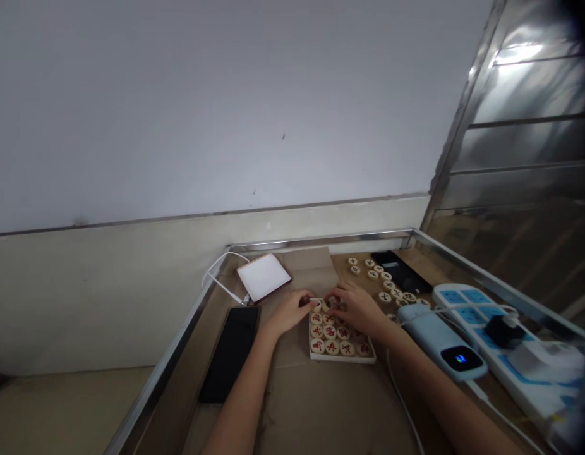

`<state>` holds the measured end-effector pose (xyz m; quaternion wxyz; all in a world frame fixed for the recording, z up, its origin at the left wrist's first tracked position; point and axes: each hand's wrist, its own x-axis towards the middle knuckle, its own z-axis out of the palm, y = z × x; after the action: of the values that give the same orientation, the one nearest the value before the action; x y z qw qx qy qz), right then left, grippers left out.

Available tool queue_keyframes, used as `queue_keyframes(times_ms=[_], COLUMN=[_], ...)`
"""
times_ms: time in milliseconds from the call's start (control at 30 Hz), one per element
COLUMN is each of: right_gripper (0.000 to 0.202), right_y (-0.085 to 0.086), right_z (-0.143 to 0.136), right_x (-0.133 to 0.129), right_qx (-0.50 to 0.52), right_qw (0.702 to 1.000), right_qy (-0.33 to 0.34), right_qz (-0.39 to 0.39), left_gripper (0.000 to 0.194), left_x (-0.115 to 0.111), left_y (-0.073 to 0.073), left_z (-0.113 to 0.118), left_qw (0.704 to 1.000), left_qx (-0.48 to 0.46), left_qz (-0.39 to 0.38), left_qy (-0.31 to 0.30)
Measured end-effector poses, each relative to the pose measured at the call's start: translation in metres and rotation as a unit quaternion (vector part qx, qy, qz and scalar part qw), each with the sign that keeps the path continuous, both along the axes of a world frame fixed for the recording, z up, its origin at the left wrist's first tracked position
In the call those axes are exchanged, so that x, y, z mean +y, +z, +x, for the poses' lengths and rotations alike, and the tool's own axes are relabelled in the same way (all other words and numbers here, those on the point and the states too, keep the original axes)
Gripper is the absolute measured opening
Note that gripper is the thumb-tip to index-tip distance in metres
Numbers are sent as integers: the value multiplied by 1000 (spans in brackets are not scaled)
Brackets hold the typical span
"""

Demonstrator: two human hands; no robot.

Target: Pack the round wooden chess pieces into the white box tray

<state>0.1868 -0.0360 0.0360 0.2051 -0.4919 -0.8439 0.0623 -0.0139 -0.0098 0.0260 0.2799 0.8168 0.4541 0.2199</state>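
A shallow white box [342,359] holds rows of round Chinese chess pieces [331,347]; the nearer rows show red characters. My left hand [292,311] is curled at the box's far left corner, its thumb against the rim beside a piece. My right hand [356,308] reaches over the far rows from the right, with thumb and fingers bent down around a Chinese chess piece [326,305]. That hand hides part of the box's right side. More loose pieces [397,294] with dark characters lie to the right of the box.
A black phone [230,354] lies at left, near a white-topped flat box [264,278] and a white cable. Another dark phone [401,272] is at the back right. A light-blue power bank [439,341] and a power strip [505,354] line the right side. Metal rails [321,240] edge the table.
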Motion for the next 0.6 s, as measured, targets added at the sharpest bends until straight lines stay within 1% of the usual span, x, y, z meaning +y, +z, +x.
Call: queue_keyframes(times_ms=[133, 233, 267, 333, 400, 433, 467, 500, 600], right_gripper=[28, 30, 30, 32, 32, 31, 30, 30, 31], right_y=[2, 5, 5, 3, 0, -1, -2, -3, -4], right_z=[1, 13, 19, 31, 40, 42, 44, 44, 43], right_x=[1, 1, 1, 0, -3, -4, -5, -6, -7], right_qx=[-11, -37, -61, -127, -190, -214, -230, -239, -244], right_qw=[1000, 999, 997, 984, 956, 940, 929, 923, 925], right_qy=[-6, -26, -45, -118, -217, -259, -287, -300, -290], right_qz=[-19, -14, -1, 37, 56, 51, 41, 28, 7], left_gripper=[33, 38, 41, 47, 48, 47, 45, 43, 37], left_x=[1, 0, -1, -3, -6, -7, -8, -9, -12], left_y=[-1, 1, 1, 3, 4, 4, 4, 4, 4], left_z=[0, 0, 1, 3, 5, 6, 7, 8, 9], left_qw=[1000, 1000, 1000, 1000, 1000, 1000, 999, 999, 996], left_qx=[5, 0, -3, -4, 1, 6, 16, 28, 63], left_qz=[4, 4, 6, 12, 20, 24, 27, 31, 49], left_qy=[-2, -2, 1, 11, 17, 20, 24, 28, 40])
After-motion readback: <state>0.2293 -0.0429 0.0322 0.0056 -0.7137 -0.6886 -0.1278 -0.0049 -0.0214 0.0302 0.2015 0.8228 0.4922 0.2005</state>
